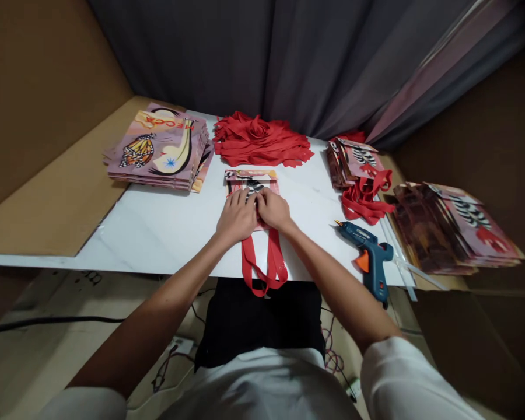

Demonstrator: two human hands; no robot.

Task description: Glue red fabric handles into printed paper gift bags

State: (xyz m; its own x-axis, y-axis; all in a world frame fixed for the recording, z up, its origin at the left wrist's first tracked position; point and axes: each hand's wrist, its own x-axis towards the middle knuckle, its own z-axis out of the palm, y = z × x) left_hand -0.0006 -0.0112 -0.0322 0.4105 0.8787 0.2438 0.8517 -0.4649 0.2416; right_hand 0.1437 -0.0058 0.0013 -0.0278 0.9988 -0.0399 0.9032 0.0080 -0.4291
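1. Your left hand (237, 219) and right hand (275, 208) lie on the small bag (256, 183), near the middle of the table's (157, 224) front edge; I cannot tell if they pinch anything.
2. The red ribbon (275, 259) hangs over this edge; your body could catch it, pulling the bag crooked.
3. The glue gun (367, 248) overhangs near the front right corner; your right forearm may knock it.
4. A ribbon heap (262, 143) occupies the back edge.

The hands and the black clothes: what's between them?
In the head view, red ribbon loops lie on the white tabletop and reach past its edge, between hands and black clothes.
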